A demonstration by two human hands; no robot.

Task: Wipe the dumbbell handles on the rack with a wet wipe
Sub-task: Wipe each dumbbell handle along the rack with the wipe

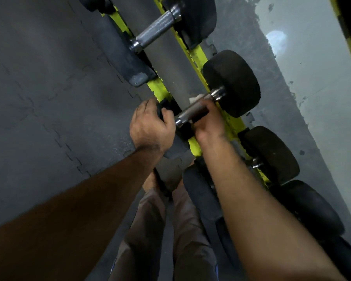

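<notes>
A yellow rack [193,55] is running diagonally from the top centre toward the lower right of the frame, standing on a dark tiled floor [39,98]. Black-headed dumbbells [231,84] are lying across its rails.

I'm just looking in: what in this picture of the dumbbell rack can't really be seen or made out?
- Wet wipe: only a white scrap shows; the right hand wrapped round the handle hides the rest.
- Near weight head: mostly covered by the left hand.
- Next dumbbell's handle: hidden behind the right forearm.
- Top-left dumbbell: cut off by the edge.
</notes>
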